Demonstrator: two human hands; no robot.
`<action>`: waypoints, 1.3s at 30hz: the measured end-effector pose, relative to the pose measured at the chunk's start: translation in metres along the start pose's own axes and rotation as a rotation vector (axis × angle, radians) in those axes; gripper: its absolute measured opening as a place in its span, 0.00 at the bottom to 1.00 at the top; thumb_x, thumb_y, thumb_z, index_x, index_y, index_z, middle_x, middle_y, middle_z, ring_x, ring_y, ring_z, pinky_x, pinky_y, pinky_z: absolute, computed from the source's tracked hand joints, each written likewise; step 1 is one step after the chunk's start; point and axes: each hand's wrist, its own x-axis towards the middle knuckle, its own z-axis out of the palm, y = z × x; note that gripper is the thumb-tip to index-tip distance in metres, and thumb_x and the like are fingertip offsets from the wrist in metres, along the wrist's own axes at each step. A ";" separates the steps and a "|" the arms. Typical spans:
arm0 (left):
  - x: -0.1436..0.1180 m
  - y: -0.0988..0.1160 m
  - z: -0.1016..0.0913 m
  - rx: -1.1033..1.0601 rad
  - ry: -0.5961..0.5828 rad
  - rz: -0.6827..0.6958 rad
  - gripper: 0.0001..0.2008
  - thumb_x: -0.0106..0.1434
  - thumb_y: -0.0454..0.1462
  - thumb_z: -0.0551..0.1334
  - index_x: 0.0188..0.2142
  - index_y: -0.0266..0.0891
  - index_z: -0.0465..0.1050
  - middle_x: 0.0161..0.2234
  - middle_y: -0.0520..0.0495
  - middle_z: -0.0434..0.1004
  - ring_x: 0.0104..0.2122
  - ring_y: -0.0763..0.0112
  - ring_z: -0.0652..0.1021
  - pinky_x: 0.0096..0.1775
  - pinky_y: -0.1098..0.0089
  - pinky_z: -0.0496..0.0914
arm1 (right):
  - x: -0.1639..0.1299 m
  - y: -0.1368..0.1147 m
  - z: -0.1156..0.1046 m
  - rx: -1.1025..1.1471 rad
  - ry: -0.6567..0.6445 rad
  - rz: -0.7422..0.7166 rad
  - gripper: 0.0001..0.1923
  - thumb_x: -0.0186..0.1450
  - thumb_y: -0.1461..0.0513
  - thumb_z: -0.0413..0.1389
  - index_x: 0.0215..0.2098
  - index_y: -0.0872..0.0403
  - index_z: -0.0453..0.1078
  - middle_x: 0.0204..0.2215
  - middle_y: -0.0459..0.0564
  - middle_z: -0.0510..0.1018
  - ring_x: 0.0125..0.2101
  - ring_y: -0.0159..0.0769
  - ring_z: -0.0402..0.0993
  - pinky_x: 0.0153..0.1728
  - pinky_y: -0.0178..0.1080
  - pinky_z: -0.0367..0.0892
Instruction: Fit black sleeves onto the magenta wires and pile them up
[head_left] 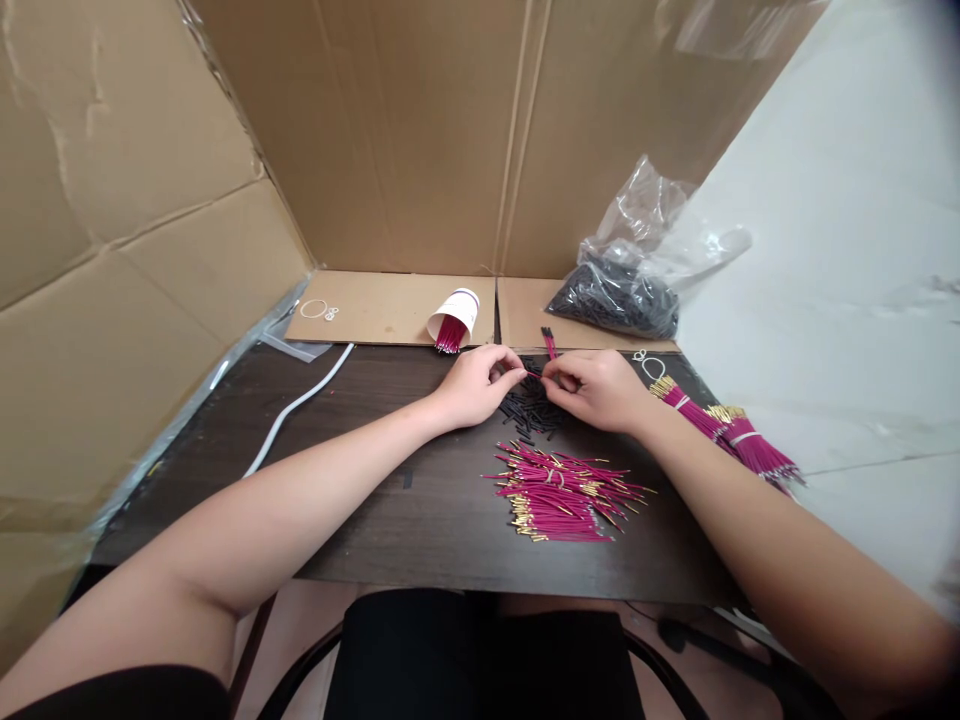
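Note:
My left hand [481, 384] and my right hand [594, 388] face each other over a heap of small black sleeves [531, 412]. A thin magenta wire [533, 375] spans the short gap between their fingertips, pinched at both ends. Whether a black sleeve sits on it is too small to tell. Just beyond my right hand lie a few magenta wires with black ends [549, 342]. Nearer to me is a loose pile of magenta wires with gold tips [562, 492], with a pale rubber band on it.
A tipped white paper cup [457, 308] holds more magenta wires. Behind stands a clear bag of black sleeves [619, 295]. Banded wire bundles [739, 440] lie at the right edge. Rubber bands [315, 309] and a white cable [296, 405] are at left. Cardboard walls [390, 130] enclose the table.

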 end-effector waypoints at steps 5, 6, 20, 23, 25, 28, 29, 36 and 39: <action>0.000 0.003 0.000 0.001 0.001 -0.023 0.06 0.74 0.38 0.68 0.43 0.37 0.80 0.40 0.46 0.84 0.32 0.70 0.75 0.39 0.65 0.70 | 0.000 0.003 -0.001 0.001 0.028 -0.051 0.09 0.73 0.60 0.58 0.37 0.54 0.78 0.24 0.44 0.73 0.26 0.32 0.69 0.32 0.38 0.61; -0.001 0.003 0.000 0.003 0.003 -0.034 0.06 0.73 0.38 0.69 0.44 0.37 0.80 0.40 0.46 0.84 0.32 0.70 0.75 0.39 0.65 0.70 | 0.000 0.002 -0.001 0.005 0.025 -0.052 0.09 0.73 0.60 0.58 0.37 0.54 0.78 0.24 0.44 0.74 0.26 0.32 0.69 0.32 0.38 0.61; -0.002 0.003 0.001 0.038 -0.007 -0.081 0.15 0.67 0.33 0.71 0.51 0.36 0.73 0.48 0.43 0.82 0.30 0.74 0.73 0.40 0.64 0.72 | 0.012 0.028 0.009 0.035 0.203 0.777 0.10 0.61 0.57 0.66 0.31 0.54 0.86 0.25 0.51 0.83 0.28 0.41 0.78 0.38 0.42 0.70; -0.001 0.003 0.001 0.050 -0.013 -0.069 0.14 0.67 0.33 0.71 0.50 0.36 0.74 0.47 0.43 0.82 0.30 0.74 0.73 0.40 0.64 0.71 | 0.015 0.032 0.012 0.016 0.201 0.834 0.11 0.61 0.56 0.67 0.33 0.54 0.87 0.29 0.54 0.86 0.32 0.44 0.81 0.40 0.44 0.72; -0.001 0.003 0.001 0.057 -0.018 -0.064 0.14 0.67 0.33 0.71 0.50 0.37 0.74 0.47 0.44 0.82 0.30 0.74 0.73 0.40 0.64 0.71 | 0.016 0.031 0.014 -0.001 0.194 0.857 0.11 0.61 0.55 0.67 0.34 0.53 0.88 0.30 0.54 0.86 0.33 0.46 0.82 0.42 0.46 0.73; -0.001 0.003 0.002 0.071 -0.018 -0.057 0.13 0.67 0.33 0.71 0.49 0.37 0.75 0.47 0.45 0.82 0.31 0.73 0.73 0.40 0.63 0.70 | 0.018 0.030 0.016 -0.023 0.182 0.883 0.11 0.61 0.54 0.68 0.34 0.53 0.88 0.31 0.55 0.87 0.36 0.48 0.83 0.44 0.47 0.75; -0.001 0.004 0.002 0.075 -0.018 -0.054 0.13 0.67 0.33 0.71 0.49 0.37 0.75 0.47 0.45 0.82 0.31 0.73 0.73 0.40 0.63 0.70 | 0.018 0.030 0.017 -0.024 0.178 0.887 0.12 0.61 0.54 0.68 0.34 0.53 0.88 0.31 0.55 0.87 0.36 0.49 0.84 0.45 0.47 0.75; -0.001 0.004 0.001 0.090 -0.025 -0.055 0.12 0.67 0.33 0.71 0.48 0.38 0.75 0.46 0.45 0.83 0.31 0.71 0.73 0.40 0.63 0.70 | 0.019 0.028 0.016 -0.041 0.145 0.880 0.12 0.64 0.53 0.68 0.37 0.52 0.88 0.33 0.55 0.87 0.38 0.48 0.84 0.47 0.46 0.75; -0.001 0.004 0.001 0.093 -0.029 -0.051 0.11 0.67 0.34 0.71 0.48 0.37 0.75 0.46 0.44 0.83 0.31 0.71 0.73 0.40 0.63 0.70 | 0.018 0.027 0.016 -0.047 0.139 0.869 0.12 0.65 0.52 0.67 0.38 0.51 0.89 0.33 0.54 0.88 0.38 0.48 0.84 0.46 0.46 0.75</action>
